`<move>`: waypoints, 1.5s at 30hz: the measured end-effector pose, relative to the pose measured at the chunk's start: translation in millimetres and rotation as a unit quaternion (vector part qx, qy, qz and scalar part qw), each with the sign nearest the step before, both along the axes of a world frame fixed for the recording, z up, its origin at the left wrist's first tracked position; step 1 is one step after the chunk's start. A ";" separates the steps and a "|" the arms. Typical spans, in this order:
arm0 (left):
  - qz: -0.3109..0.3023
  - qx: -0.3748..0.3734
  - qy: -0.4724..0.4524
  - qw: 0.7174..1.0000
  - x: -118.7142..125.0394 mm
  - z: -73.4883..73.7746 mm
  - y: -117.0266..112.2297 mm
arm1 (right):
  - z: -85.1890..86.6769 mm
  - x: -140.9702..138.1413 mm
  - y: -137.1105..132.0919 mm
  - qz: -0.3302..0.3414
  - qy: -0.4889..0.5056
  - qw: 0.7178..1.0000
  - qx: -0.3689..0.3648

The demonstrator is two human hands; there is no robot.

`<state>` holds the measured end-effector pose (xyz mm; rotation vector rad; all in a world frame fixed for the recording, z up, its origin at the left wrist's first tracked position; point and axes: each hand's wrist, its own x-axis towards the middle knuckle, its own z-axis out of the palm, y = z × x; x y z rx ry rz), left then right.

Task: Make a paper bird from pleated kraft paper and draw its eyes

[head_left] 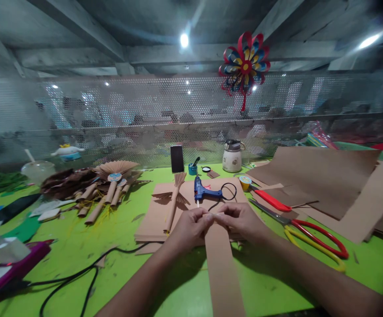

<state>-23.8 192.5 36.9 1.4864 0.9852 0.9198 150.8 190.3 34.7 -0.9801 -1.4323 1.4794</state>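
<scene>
your two bare forearms reach in from the lower edge and converge at the middle, your left hand [191, 226] and right hand [242, 222] knuckles-up, side by side, thumbs and forefingers pinched closed, fingertips almost meeting.

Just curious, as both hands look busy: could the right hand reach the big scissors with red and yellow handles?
Probably yes. The red-and-yellow-handled scissors lie on the green table just beside the right hand, nothing between them, though it must first release the brown paper strip.
</scene>
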 end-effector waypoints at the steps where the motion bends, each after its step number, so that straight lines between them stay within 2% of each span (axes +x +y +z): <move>1: -0.002 -0.005 -0.003 1.000 0.5 0.4 -0.5 | 0.2 0.0 0.0 -0.004 -0.001 1.000 0.002; 5: -0.005 -0.012 -0.006 1.000 2.0 2.5 -2.6 | 2.7 0.4 -0.9 -0.023 -0.015 0.999 0.017; 11: 0.008 0.008 0.018 1.000 2.4 1.6 -3.5 | 4.9 -1.4 -2.4 -0.039 -0.025 0.999 -0.001; 16: -0.004 0.008 0.013 1.000 0.3 -4.4 -0.3 | 4.0 -3.4 -4.0 -0.029 0.018 0.999 -0.026; 23: -0.011 0.007 0.008 1.000 -1.7 -5.7 0.3 | -3.2 -2.9 -2.1 -0.002 0.064 0.995 -0.073; 27: -0.014 -0.011 -0.005 1.000 -0.9 -5.4 0.5 | -2.0 -4.2 -4.3 -0.011 0.055 0.995 -0.080; 31: -0.021 0.021 0.017 0.999 -1.2 -4.1 1.2 | 0.4 -3.9 -4.5 -0.037 0.025 0.998 -0.043; 35: 0.025 0.127 0.118 0.985 -2.0 -4.9 1.6 | 0.7 -1.7 -2.6 -0.035 0.005 0.999 0.001; 38: 0.048 0.191 0.171 0.965 -2.2 -7.2 1.6 | 0.4 -0.5 -2.4 -0.052 -0.062 0.992 0.095; 40: 0.042 0.186 0.172 0.966 -2.2 -8.3 1.4 | -0.1 0.0 -2.6 -0.069 -0.122 0.972 0.189; 42: 0.028 0.157 0.152 0.975 -2.2 -8.4 0.9 | -0.7 0.3 -2.5 -0.075 -0.160 0.954 0.242; 45: 0.021 0.096 0.110 0.989 -2.1 -7.0 -0.2 | -0.9 1.6 -0.8 -0.073 -0.161 0.960 0.218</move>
